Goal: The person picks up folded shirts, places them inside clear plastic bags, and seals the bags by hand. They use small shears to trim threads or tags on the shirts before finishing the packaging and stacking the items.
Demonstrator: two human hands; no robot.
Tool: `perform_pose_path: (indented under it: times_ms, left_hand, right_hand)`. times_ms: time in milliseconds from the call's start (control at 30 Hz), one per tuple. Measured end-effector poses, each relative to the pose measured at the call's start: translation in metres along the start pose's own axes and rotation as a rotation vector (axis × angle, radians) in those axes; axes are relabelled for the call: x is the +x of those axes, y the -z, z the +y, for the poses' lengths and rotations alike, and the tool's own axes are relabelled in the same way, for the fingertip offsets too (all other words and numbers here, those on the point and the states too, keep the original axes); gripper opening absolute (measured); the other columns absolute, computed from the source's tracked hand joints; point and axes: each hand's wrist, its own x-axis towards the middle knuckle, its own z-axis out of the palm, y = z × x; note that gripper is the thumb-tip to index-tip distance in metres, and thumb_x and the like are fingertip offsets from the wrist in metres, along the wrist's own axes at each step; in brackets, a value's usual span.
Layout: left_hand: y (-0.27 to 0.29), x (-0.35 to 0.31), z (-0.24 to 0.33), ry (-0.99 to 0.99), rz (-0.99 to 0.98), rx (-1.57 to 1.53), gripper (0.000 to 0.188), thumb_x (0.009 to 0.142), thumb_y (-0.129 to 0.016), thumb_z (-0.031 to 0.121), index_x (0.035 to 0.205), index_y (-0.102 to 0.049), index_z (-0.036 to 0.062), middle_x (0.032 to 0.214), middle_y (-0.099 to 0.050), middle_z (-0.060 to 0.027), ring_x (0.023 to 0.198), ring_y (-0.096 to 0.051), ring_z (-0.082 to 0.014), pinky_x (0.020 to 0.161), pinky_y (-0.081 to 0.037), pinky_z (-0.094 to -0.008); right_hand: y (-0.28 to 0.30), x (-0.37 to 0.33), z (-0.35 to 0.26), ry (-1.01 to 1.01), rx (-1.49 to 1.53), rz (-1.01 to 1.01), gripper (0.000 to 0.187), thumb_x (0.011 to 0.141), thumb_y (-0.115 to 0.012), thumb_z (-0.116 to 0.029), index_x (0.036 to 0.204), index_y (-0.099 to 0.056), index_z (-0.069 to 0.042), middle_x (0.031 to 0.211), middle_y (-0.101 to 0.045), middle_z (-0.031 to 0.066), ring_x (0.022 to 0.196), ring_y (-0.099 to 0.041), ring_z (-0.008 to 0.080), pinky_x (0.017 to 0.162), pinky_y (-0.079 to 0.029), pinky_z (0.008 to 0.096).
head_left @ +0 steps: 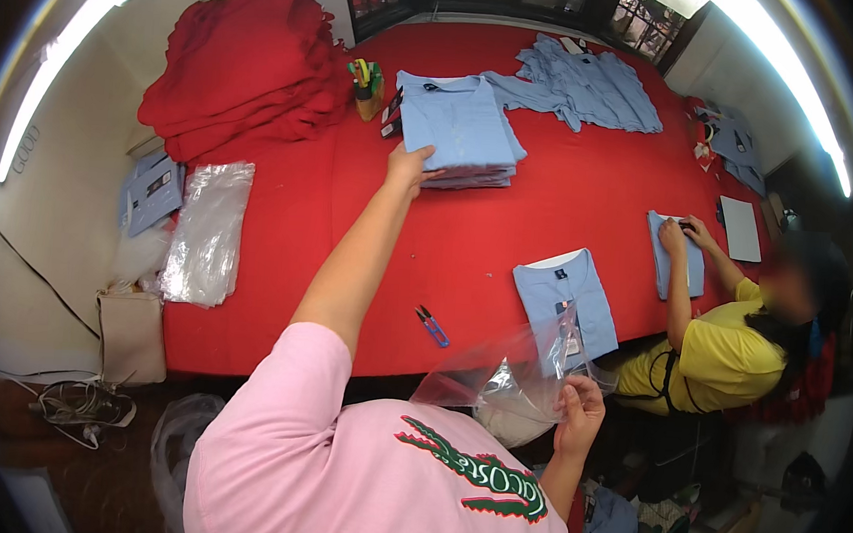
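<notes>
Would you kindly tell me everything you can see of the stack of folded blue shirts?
The stack of folded blue shirts sits on the red-covered table, several soft, fabric-looking layers high and fairly neat, with folded edges showing at the near side. The top shirt lies flat, its round neckline facing away from the person, with a dark label inside. Dark tags show along the stack's left side. The person's left hand touches its near left corner. The exact number of shirts cannot be told.

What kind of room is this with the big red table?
Probably a clothes-packing workroom: the red table holds a stack of folded blue shirts, a pile of clear plastic bags and small blue snips.
</notes>
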Motion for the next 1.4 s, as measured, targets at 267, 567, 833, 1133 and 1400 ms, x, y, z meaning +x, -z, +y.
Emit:
perform_pose_path:
  times_ms: [267,567,833,1133,1400]
  left_hand:
    - [0.26,-0.197,0.01,0.218,0.086,0.491,0.049,0.101,-0.074,0.013,0.146,-0.058,0.0016,0.129,-0.073,-0.0144,0.11,-0.074,-0.0264,0.086,-0.064,-0.0428]
    - [0.391,-0.404,-0.037,0.314,0.318,0.404,0.04,0.096,-0.083,0.019,0.129,-0.066,0.0034,0.122,-0.074,-0.0105,0.103,-0.073,-0.0186,0.082,-0.06,-0.0353]
    - [0.416,-0.329,0.029,-0.525,0.218,1.533,0.066,0.082,-0.082,0.014,0.143,-0.057,0.0081,0.123,-0.066,-0.0159,0.113,-0.067,-0.0365,0.108,-0.048,-0.0512]
    - [0.397,-0.279,0.058,-0.148,0.099,1.257,0.072,0.081,-0.084,0.022,0.146,-0.055,0.0063,0.137,-0.065,-0.0214,0.127,-0.064,-0.0429,0.104,-0.053,-0.0506]
    - [0.332,-0.294,0.089,-0.193,0.058,1.34,0.074,0.088,-0.077,0.017,0.154,-0.047,0.0033,0.141,-0.055,-0.0253,0.118,-0.066,-0.0484,0.099,-0.056,-0.0535]
  right_hand:
    - [-0.053,0.02,0.001,-0.083,0.042,-0.299,0.013,0.095,-0.081,-0.007,0.106,-0.075,0.0,0.077,-0.063,0.0004,0.068,-0.057,0.0095,0.062,-0.043,0.0242]
    - [-0.168,0.047,-0.029,0.034,-0.072,-0.733,0.02,0.085,-0.085,-0.013,0.091,-0.072,0.001,0.1,-0.07,0.0142,0.093,-0.066,0.0196,0.082,-0.05,0.031]
    - [-0.198,0.002,-0.032,-0.351,-0.359,-0.86,0.019,0.082,-0.086,-0.005,0.091,-0.07,0.001,0.072,-0.073,0.0097,0.055,-0.064,0.0103,0.051,-0.047,0.0234]
    - [-0.165,-0.079,0.002,-0.467,-0.543,-0.64,0.012,0.089,-0.073,0.004,0.1,-0.073,0.001,0.077,-0.076,0.011,0.055,-0.06,0.0064,0.049,-0.044,0.0212]
    - [-0.174,-0.119,0.02,-0.566,-0.651,-0.491,0.012,0.092,-0.073,-0.001,0.104,-0.074,0.0,0.082,-0.075,0.0056,0.06,-0.063,0.0058,0.051,-0.044,0.0209]
